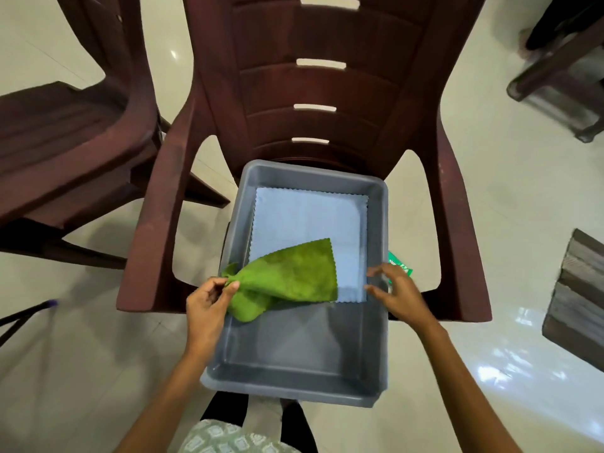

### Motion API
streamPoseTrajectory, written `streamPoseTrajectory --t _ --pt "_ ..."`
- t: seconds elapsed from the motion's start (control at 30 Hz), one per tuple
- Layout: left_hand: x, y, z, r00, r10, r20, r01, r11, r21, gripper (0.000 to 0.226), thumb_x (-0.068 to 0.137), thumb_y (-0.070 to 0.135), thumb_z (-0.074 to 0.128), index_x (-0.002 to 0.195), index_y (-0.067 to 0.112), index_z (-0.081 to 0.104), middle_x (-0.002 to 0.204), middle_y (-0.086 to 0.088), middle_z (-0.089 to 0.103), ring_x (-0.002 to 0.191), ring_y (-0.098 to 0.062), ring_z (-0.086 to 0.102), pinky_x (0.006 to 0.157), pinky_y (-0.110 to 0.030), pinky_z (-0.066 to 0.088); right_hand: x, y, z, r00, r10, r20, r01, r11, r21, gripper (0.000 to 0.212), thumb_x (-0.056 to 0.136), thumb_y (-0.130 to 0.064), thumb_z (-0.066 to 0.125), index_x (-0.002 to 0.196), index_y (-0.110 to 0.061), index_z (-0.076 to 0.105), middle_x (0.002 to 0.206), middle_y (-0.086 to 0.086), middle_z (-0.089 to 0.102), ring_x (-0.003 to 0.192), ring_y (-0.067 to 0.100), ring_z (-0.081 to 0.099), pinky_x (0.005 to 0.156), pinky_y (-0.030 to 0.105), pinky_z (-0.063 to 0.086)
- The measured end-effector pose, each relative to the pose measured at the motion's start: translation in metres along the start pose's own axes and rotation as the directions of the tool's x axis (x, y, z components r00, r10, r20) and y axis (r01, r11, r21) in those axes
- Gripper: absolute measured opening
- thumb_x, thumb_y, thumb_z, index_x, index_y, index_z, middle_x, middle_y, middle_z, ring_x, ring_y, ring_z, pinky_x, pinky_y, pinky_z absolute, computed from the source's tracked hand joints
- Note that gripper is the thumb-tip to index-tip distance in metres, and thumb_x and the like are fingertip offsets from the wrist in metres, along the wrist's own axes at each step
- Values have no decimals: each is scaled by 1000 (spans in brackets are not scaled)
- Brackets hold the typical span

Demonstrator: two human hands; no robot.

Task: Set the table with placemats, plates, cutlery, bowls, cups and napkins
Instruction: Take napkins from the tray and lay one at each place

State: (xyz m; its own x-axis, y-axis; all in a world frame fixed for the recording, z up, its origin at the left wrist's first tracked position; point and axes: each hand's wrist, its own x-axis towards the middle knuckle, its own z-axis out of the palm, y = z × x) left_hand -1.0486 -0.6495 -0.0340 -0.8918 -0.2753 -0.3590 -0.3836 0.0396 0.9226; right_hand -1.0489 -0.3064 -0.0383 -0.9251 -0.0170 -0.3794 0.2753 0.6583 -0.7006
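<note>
My left hand (209, 297) pinching a corner of the green napkin (291, 276), cloth draped rightward over the pale blue napkin (310, 220) in the grey tub (294, 351), my right hand (397, 294) spread loose, holding nothing, over the tub's right rim

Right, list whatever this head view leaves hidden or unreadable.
- Green printed packet: mostly hidden behind the grey plastic tub's right wall and the right hand; print too small to read.
- Pale blue zigzag-edged cloth: near-left corner covered by the green cloth napkin pinched in the left hand.
- Dark wooden table: cut off by the right edge.
</note>
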Motion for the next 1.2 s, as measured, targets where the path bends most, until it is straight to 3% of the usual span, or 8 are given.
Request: streamPoseTrajectory --t 0.17,0.37,0.5,0.67,0.77,0.87,1.03,1.2 --pt "-1 4 13 999 -34 21 35 998 -56 18 86 -2 60 77 14 60 63 14 67 61 5 59 62 -9 48 22 -13 74 947 -125 295 224 916 -331 61 73 -50 71 121 -17 55 122 3 54 116 22 44 92 32 38" --pt "7 13 22 999 -28 20 30 995 -91 17 88 0 58 77 13 57 60 13 67 57 4 58 58 -10 47 25 -9 128 991 -2 136 61 899 -434 40 79 -17 63 118 -13 56 121 7 54 117 28 47 87 36 42" --pt "9 16 16 1000 4 11 -3 997 -77 18 86 -2 60 78 15 59 73 11 65 67 6 59 66 -9 47 14 7 110 994 87 -68 -103 954 -281 29 84 -6 56 112 -12 65 111 7 62 109 27 52 85 34 44" --pt "1 22 0 995 37 97 -32 998 -52 22 90 7 56 70 10 46 112 5 57 105 3 56 85 -11 46 -15 -2 46 997 76 -13 -74 989 128 29 88 2 60 105 -20 68 100 -5 69 94 -1 61 82 4 40" --pt "-5 29 -8 985 15 171 -2 997 -80 30 90 24 56 70 8 41 74 8 60 71 2 55 68 -10 45 -36 -18 15 979 201 -29 -168 883 438 26 85 3 63 96 -20 67 82 -15 70 79 -5 63 72 8 47" --pt "1 24 1 998 -63 -17 61 995 -85 23 94 7 51 72 13 49 61 11 53 56 4 49 58 -9 42 -35 -21 9 932 350 -90 -185 675 714 19 88 -1 59 96 -18 61 74 -4 64 68 4 59 60 14 48" --pt "28 5 25 964 -241 -114 230 968 -97 22 86 -1 62 79 18 52 76 -1 60 56 5 57 65 -19 47 12 -27 42 849 496 -183 -229 657 718 21 89 -5 61 107 -15 56 89 4 62 79 11 59 64 11 48" --pt "32 10 42 968 -160 -195 169 985 30 40 78 -1 72 86 26 44 81 -6 65 74 -20 60 79 -36 49 33 -55 64 794 487 -366 -172 755 632 35 80 -1 71 104 -17 52 84 2 53 71 4 53 67 14 45"
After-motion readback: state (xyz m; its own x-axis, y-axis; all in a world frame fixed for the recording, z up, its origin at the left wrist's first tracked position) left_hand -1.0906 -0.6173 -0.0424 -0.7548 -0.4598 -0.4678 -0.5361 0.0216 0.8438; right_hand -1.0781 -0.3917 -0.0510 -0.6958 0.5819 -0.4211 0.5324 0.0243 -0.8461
